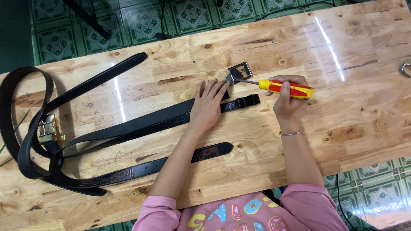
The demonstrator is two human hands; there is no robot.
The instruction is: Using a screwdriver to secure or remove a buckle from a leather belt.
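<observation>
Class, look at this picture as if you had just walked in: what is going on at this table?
A person in a pink top works at a wooden table. The left hand presses flat on a black belt near its end. The right hand holds a red and yellow screwdriver, its tip at the silver buckle by the belt's end. More black belts lie coiled at the table's left side.
</observation>
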